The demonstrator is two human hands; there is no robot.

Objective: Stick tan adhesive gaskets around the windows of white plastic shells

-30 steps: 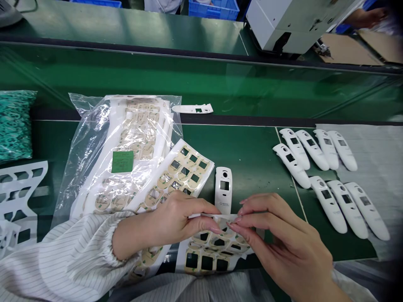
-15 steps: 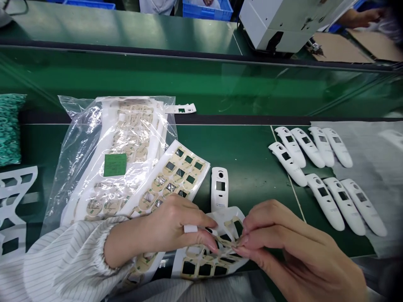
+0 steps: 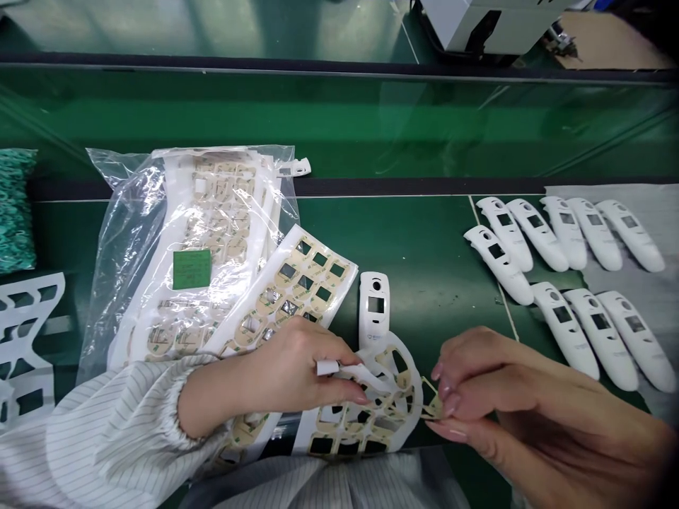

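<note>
My left hand (image 3: pixel 318 375) is closed on the curled edge of a white backing sheet of stickers (image 3: pixel 395 424) with tan, square-holed pieces on it. A small white tab (image 3: pixel 327 367) sticks out between its fingers. Just right of the sheet, my right hand (image 3: pixel 509 410) pinches a thin tan adhesive frame (image 3: pixel 431 399). Behind the sheet lies a white plastic housing (image 3: pixel 374 304) with a square window and a round hole; the sheet hides its lower end. A second sticker sheet (image 3: pixel 312 283) lies partly under my left forearm.
Several similar white housings (image 3: pixel 565 318) lie in two rows at the right, some over a grey sheet (image 3: pixel 663 283). A clear bag (image 3: pixel 127 233) of sticker sheets bears a green square (image 3: pixel 192 269). At far left are a cut-out white sheet (image 3: pixel 32 304) and a teal bag (image 3: pixel 15 212).
My right hand has moved right, away from the sheet, with the tan adhesive frame now apart from it. The sheet's curled edge has shifted. The view has tilted downward.
</note>
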